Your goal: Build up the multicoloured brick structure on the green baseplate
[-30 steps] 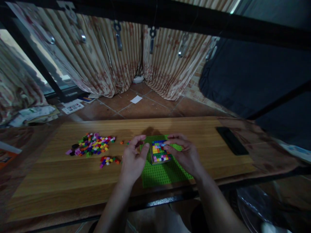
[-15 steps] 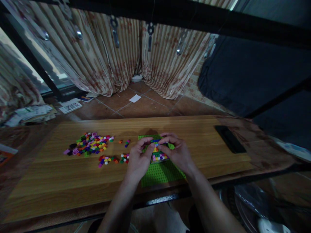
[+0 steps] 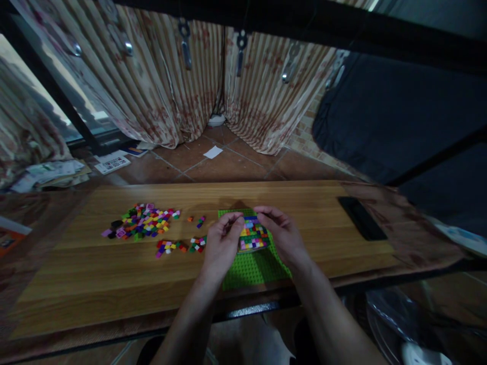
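Tabletop (image 3: 114, 284): one, wood-grained, long near edge toward me.

Green studded baseplate (image 3: 247, 271): one, at the near edge, right of its middle.

Block of coloured bricks (image 3: 254, 238): one, on the baseplate between my hands, rows of mixed colours, blue along its far side.

My left hand (image 3: 220, 246): at the block's left side, thumb and forefinger drawn together; whether they pinch a brick I cannot tell.

My right hand (image 3: 284, 235): at the block's far right corner, fingers curled, thumb near forefinger; whether anything sits between them I cannot tell.

Large heap of loose bricks (image 3: 146, 220): one, toward the tabletop's left edge.

Small brick clusters (image 3: 164, 248): several, between heap and baseplate.

Black slab, phone-like (image 3: 361, 218): one, by the right edge.
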Motion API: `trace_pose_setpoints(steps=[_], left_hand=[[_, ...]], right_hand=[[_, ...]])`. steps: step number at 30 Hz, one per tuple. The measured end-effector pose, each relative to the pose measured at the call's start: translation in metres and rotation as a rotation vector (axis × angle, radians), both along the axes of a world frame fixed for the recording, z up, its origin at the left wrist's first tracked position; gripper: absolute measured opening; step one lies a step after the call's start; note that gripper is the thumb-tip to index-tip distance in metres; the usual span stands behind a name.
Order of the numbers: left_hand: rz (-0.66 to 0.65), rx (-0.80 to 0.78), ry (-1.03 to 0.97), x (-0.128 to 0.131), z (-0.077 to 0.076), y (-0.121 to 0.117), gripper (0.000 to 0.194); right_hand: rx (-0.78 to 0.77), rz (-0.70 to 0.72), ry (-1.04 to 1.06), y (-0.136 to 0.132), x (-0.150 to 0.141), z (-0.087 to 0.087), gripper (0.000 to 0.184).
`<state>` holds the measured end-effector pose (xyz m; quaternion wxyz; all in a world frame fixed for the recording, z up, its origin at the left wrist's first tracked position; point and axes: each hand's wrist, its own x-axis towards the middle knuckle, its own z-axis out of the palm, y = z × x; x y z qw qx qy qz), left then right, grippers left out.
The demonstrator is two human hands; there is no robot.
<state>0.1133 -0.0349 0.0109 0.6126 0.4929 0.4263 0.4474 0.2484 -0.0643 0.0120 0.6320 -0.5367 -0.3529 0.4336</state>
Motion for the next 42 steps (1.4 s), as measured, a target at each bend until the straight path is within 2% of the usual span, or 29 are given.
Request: trace_pose_setpoints(steps=[9, 25, 33, 35, 38, 40, 42], left_hand=[[-0.026, 0.114, 0.038, 0.004, -0.012, 0.003, 0.019], [0.021, 0.134, 0.046, 0.008, -0.010, -0.001, 0.014], [0.028, 0.075, -0.014, 0.010, -0.011, -0.005, 0.018], [0.047, 0.095, -0.037, 0.004, -0.010, -0.002, 0.022], [0.085, 0.153, 0.015, -0.021, -0.004, 0.007, 0.026], [0.081, 0.200, 0.158, -0.043, 0.001, 0.015, 0.026], [0.052, 0.282, 0.381, -0.064, 0.003, 0.019, 0.024]], right_hand=[[-0.030, 0.059, -0.180, 0.001, -0.006, -0.008, 0.020], [-0.021, 0.043, -0.134, 0.003, -0.006, -0.010, 0.022], [-0.031, 0.041, -0.147, -0.001, -0.005, -0.012, 0.022], [-0.039, 0.032, -0.120, -0.002, -0.005, -0.010, 0.024], [-0.022, -0.034, -0.100, -0.003, -0.002, -0.007, 0.023], [0.008, -0.106, -0.127, -0.002, 0.000, -0.006, 0.021], [0.035, -0.155, -0.163, -0.001, 0.003, -0.006, 0.018]])
